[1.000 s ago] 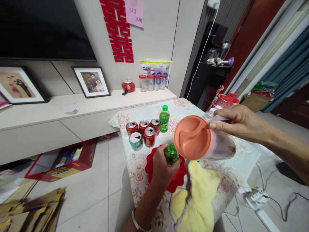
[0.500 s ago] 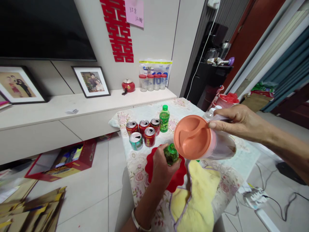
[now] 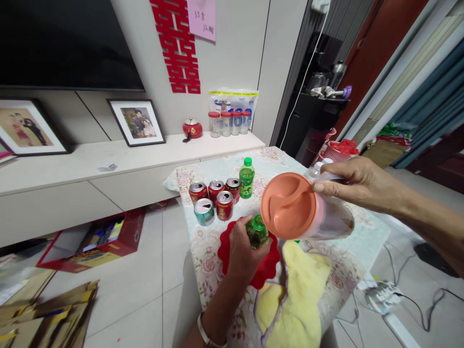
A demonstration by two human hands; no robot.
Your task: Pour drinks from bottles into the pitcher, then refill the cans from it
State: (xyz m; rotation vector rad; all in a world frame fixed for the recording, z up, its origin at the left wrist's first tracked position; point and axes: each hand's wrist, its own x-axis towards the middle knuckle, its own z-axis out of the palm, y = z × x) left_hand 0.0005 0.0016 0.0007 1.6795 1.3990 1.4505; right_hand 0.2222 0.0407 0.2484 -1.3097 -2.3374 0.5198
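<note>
My left hand (image 3: 246, 249) is wrapped round a green plastic bottle (image 3: 258, 233), which has no cap visible and stands over a red scalloped mat (image 3: 266, 271). In my right hand (image 3: 357, 181) is a clear pitcher with an orange lid (image 3: 289, 206), gripped by its handle and tipped on its side. Its lid faces left, close to the bottle's mouth; brownish liquid (image 3: 340, 222) lies inside. Whether any liquid is flowing I cannot tell. A yellow cloth (image 3: 300, 295) lies right of the mat.
Several opened drink cans (image 3: 224, 205) stand at the table's left beside a capped green bottle (image 3: 247, 179). Clear bottles with white caps (image 3: 317, 168) are partly behind the pitcher. A low cabinet (image 3: 145, 157) carries red-lidded jars (image 3: 226, 124). Cables and a power strip (image 3: 386, 297) lie on the floor.
</note>
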